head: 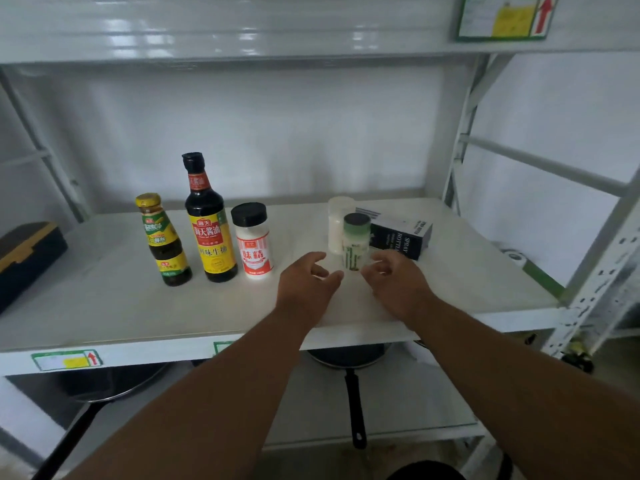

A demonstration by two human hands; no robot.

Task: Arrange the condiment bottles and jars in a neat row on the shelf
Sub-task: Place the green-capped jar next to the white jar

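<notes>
I see three containers lined up upright on the white shelf point(114, 306), left to centre: a small oyster sauce bottle point(163, 239) with yellow cap and dark contents, just beside a tall soy sauce bottle point(209, 220) full of dark liquid with a black cap, then a black-lidded MSG shaker point(252, 241) holding white granules. Right of that, apart from the row, a green-label shaker point(355, 242) with a dark lid stands upright, contents pale; a white-capped jar point(337, 223) of white powder sits right behind it, partly hidden. A dark spray bottle box point(401, 236) lies flat just right of those two. Left hand point(306, 285) and right hand point(398, 282) flank the green-label shaker, fingers spread and curled, empty; can't tell if any fingertip touches it. A dark case point(27, 258) sits at the shelf's left edge. A frying pan point(349, 362) is on the tier below.
</notes>
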